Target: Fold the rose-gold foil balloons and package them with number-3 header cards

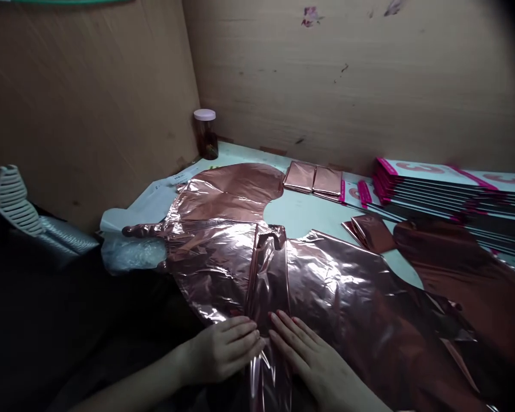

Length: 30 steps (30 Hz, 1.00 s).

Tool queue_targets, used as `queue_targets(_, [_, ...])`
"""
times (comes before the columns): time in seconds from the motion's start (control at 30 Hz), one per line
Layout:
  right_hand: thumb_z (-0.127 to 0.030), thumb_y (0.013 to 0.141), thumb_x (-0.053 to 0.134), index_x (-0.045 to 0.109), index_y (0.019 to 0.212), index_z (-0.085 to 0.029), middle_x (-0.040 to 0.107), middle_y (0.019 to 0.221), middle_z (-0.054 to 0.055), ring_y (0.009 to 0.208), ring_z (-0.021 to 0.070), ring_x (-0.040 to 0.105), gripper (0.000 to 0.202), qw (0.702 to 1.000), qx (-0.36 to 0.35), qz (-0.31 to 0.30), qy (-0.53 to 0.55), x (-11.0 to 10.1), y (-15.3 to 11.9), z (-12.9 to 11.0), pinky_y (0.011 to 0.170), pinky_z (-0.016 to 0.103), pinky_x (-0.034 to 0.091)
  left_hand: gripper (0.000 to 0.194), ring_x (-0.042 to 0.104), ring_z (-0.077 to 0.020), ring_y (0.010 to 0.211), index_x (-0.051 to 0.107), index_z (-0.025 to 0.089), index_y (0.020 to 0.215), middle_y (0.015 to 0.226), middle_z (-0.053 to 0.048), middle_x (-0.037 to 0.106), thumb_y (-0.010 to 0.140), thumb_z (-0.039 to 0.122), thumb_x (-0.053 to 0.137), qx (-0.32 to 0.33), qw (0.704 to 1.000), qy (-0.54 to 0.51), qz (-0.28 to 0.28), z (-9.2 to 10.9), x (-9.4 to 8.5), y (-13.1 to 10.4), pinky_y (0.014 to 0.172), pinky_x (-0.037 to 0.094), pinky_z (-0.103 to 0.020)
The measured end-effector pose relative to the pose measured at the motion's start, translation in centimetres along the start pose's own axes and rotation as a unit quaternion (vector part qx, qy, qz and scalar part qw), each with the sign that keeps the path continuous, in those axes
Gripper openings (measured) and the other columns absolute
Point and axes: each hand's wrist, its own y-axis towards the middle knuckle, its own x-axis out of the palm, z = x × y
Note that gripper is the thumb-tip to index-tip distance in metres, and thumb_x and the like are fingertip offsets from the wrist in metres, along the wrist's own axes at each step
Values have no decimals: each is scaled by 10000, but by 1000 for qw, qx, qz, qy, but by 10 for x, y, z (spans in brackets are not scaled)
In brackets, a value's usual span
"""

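A rose-gold foil balloon (271, 274), folded into a long narrow strip, lies on top of larger flat foil balloons and runs toward me. My left hand (225, 350) rests at the strip's left edge, its fingers close together and lightly bent on the foil; the thumb is hidden. On the right edge, my right hand (311, 357) lies with fingers stretched out flat. Beneath the strip spreads a shiny unfolded foil balloon (347, 286), with another curved foil balloon (236, 189) behind it.
Folded foil packets (313, 178) lie at the back; a loose folded piece (373, 233) lies nearer. At right is a stack of pink-edged packages (433, 183). A lidded jar (206, 134) stands in the corner. Clear plastic (133, 252) hangs at the table's left edge. Boards (347, 86) wall the back and left.
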Motion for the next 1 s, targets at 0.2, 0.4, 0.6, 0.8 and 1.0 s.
queue_targets(0.2, [-145, 940, 448, 592, 1288, -219, 637, 1275, 102, 1200, 249, 576, 384, 962, 107, 230, 97, 39, 10, -9, 933, 381, 534, 185, 698, -159, 893, 707, 242, 1021, 956, -7, 763, 910, 168, 579, -248, 936, -243, 53, 5, -6, 16, 951, 492, -348])
queue_targets(0.4, [-458, 1005, 341, 543, 718, -214, 630, 604, 40, 538, 192, 616, 428, 861, 414, 239, 173, 33, 49, -4, 499, 272, 450, 220, 619, -153, 678, 616, 193, 1105, 686, 17, 648, 950, 310, 513, -516, 801, -270, 137, 14, 11, 38, 651, 486, -258])
queue_targets(0.6, [-346, 1005, 326, 580, 986, -181, 655, 574, 74, 526, 279, 661, 303, 831, 542, 125, -2, 30, 79, -4, 442, 293, 357, 392, 504, -123, 566, 399, 162, 1339, 630, 72, 449, 954, 215, 452, -507, 809, -140, 262, 28, 46, 42, 649, 501, -241])
queue_targets(0.8, [-140, 958, 314, 567, 1276, -148, 675, 1083, 208, 819, 310, 698, 406, 869, 459, 174, -60, 40, 79, 2, 613, 401, 538, 556, 629, -253, 1018, 481, 263, 1392, 1271, -138, 595, 875, 64, 443, -408, 906, 71, 89, 10, 42, 51, 848, 518, -406])
queue_targets(1.0, [-206, 975, 393, 279, 1533, -186, 334, 1566, 117, 1484, 347, 147, 569, 961, 226, 146, -69, 32, 61, 32, 1148, 671, 149, 711, 188, -295, 1492, 238, 164, 1536, 1601, -97, 268, 913, 355, 522, -205, 964, -61, -156, -30, -2, 48, 1205, 155, -528])
